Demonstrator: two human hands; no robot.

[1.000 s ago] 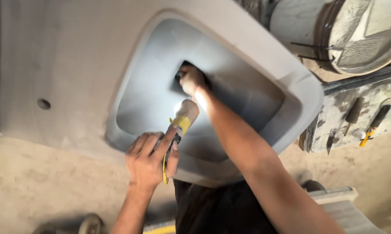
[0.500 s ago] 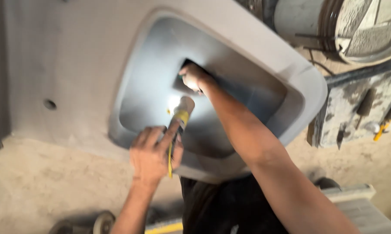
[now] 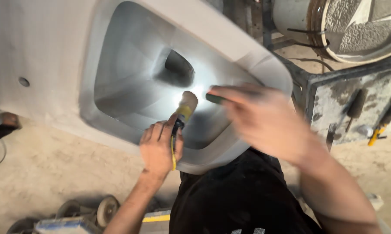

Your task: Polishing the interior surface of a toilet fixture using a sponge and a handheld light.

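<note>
Left hand [image 3: 158, 149]: fingers wrapped around a small yellow-and-black torch [image 3: 183, 113], its lit head aimed into the hollow of a large grey cast basin [image 3: 117, 86], bright glare on the inner wall just beside the dark oval opening [image 3: 178, 67]. Right hand [image 3: 264, 119]: blurred, fingers curled over a dark green pad [image 3: 215, 99], held above the basin's near rim. Basin tilted, resting against the person's dark shirt [image 3: 230, 199]. Beyond the rim, a dusty grey metal stand [image 3: 347, 99] with hanging tools. Sandy floor [image 3: 52, 169] below, small wheels [image 3: 104, 210] at lower left.
</note>
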